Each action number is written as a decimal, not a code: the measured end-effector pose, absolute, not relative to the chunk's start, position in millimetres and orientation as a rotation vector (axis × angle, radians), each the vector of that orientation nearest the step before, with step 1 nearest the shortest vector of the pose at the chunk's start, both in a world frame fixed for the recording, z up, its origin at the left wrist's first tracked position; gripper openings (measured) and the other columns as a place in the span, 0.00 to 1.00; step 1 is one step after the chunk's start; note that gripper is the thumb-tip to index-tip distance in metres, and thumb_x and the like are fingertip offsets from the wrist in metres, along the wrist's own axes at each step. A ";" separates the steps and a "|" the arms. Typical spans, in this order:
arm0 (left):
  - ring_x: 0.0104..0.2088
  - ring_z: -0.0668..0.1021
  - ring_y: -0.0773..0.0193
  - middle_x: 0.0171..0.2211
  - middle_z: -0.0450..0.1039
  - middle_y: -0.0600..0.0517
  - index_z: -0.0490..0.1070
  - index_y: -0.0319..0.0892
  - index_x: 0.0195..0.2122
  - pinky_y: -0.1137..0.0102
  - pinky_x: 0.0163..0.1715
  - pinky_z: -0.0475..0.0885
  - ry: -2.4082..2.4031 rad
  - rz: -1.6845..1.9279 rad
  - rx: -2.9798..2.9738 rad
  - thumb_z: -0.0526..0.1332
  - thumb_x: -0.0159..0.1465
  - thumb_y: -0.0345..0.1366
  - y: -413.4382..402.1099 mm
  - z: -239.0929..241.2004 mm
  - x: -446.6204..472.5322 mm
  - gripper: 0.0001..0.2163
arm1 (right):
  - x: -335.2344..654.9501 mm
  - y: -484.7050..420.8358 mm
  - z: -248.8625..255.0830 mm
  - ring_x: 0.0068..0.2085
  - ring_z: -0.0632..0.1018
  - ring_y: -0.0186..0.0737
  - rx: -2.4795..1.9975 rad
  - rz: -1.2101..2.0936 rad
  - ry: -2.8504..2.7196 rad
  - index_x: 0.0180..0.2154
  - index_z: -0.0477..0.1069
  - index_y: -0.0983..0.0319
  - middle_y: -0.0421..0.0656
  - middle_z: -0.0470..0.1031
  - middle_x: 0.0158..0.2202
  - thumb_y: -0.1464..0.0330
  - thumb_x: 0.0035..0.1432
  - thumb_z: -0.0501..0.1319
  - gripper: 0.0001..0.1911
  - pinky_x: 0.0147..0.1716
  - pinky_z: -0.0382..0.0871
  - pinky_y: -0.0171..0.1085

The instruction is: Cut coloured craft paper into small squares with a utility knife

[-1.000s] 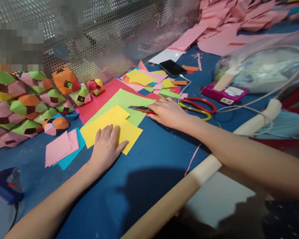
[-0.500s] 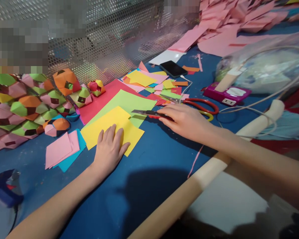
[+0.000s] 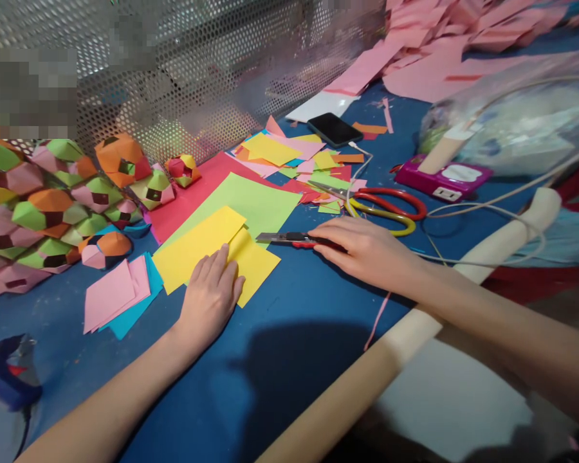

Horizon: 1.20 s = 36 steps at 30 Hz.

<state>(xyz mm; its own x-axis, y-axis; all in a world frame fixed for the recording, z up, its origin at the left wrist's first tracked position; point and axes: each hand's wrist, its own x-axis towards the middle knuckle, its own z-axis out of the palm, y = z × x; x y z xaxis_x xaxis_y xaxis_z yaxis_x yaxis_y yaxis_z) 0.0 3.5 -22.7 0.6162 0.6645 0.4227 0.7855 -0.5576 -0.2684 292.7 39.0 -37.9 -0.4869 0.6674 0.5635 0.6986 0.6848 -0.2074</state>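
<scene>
My left hand (image 3: 211, 297) lies flat, fingers together, on a folded yellow paper (image 3: 197, 247) on the blue table top. A light green sheet (image 3: 251, 202) and a red sheet (image 3: 193, 193) lie under and behind it. My right hand (image 3: 367, 249) is closed on a red utility knife (image 3: 289, 238), whose blade points left at the yellow paper's right edge.
Red-and-yellow scissors (image 3: 386, 209) lie behind my right hand. Folded paper modules (image 3: 53, 206) pile up at the left; pink and blue squares (image 3: 118, 292) lie near them. A phone (image 3: 335, 129), a pink box (image 3: 446, 178), cables, paper scraps and a blue glue gun (image 3: 7, 379) surround the spot.
My right hand has picked the knife up from beside the scissors and drawn it down and toward the yellow paper. My left hand has stayed pressed on the paper.
</scene>
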 end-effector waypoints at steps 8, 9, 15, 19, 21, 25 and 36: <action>0.57 0.73 0.47 0.54 0.73 0.38 0.71 0.36 0.47 0.49 0.57 0.68 -1.228 -0.363 -2.485 0.52 0.70 0.32 4.5 -24.3 -0.8 0.11 | 292.3 37.0 -38.5 0.42 0.79 0.48 -1.093 0.003 -2.272 0.45 0.76 0.64 0.51 0.80 0.42 0.68 0.65 0.55 0.13 0.41 0.74 0.47; 0.56 0.74 0.49 0.54 0.73 0.38 0.71 0.37 0.48 0.50 0.57 0.67 -1.270 -0.355 -2.509 0.51 0.71 0.33 4.8 -24.4 -1.6 0.12 | 292.4 36.9 -38.4 0.42 0.79 0.48 -1.098 0.010 -2.271 0.45 0.76 0.64 0.51 0.80 0.42 0.68 0.65 0.55 0.13 0.41 0.74 0.47; 0.53 0.74 0.47 0.52 0.73 0.38 0.71 0.38 0.50 0.48 0.54 0.68 -1.381 -0.386 -2.588 0.55 0.69 0.45 7.7 -25.7 -5.0 0.17 | 292.1 37.0 -39.4 0.42 0.79 0.48 -1.100 0.004 -2.264 0.44 0.75 0.63 0.51 0.80 0.42 0.67 0.65 0.54 0.13 0.41 0.74 0.47; 0.50 0.74 0.49 0.48 0.74 0.40 0.73 0.38 0.46 0.49 0.54 0.68 -1.372 -0.384 -2.590 0.52 0.71 0.41 7.1 -24.5 -2.7 0.14 | 292.8 35.5 -39.6 0.43 0.79 0.48 -1.101 0.001 -2.253 0.44 0.75 0.64 0.50 0.80 0.42 0.68 0.65 0.55 0.12 0.42 0.74 0.46; 0.49 0.74 0.50 0.47 0.74 0.41 0.73 0.39 0.46 0.50 0.54 0.67 -1.350 -0.387 -2.581 0.51 0.71 0.40 6.3 -24.1 -1.6 0.14 | 293.8 34.4 -39.5 0.43 0.79 0.48 -1.112 -0.016 -2.229 0.44 0.75 0.64 0.51 0.80 0.42 0.68 0.65 0.55 0.12 0.42 0.74 0.46; 0.47 0.74 0.52 0.47 0.74 0.41 0.73 0.38 0.46 0.51 0.53 0.68 -1.335 -0.424 -2.561 0.51 0.71 0.38 5.9 -25.2 -1.4 0.14 | 296.7 31.5 -38.2 0.43 0.79 0.47 -1.142 -0.049 -2.155 0.44 0.75 0.63 0.50 0.80 0.42 0.68 0.65 0.56 0.11 0.43 0.74 0.45; 0.48 0.76 0.53 0.48 0.75 0.42 0.73 0.40 0.46 0.51 0.55 0.67 -1.279 -0.528 -2.553 0.52 0.71 0.37 3.4 -22.0 -0.1 0.12 | 314.1 5.6 -34.3 0.45 0.79 0.49 -1.187 -0.053 -2.188 0.46 0.76 0.60 0.48 0.80 0.44 0.66 0.65 0.55 0.13 0.44 0.73 0.49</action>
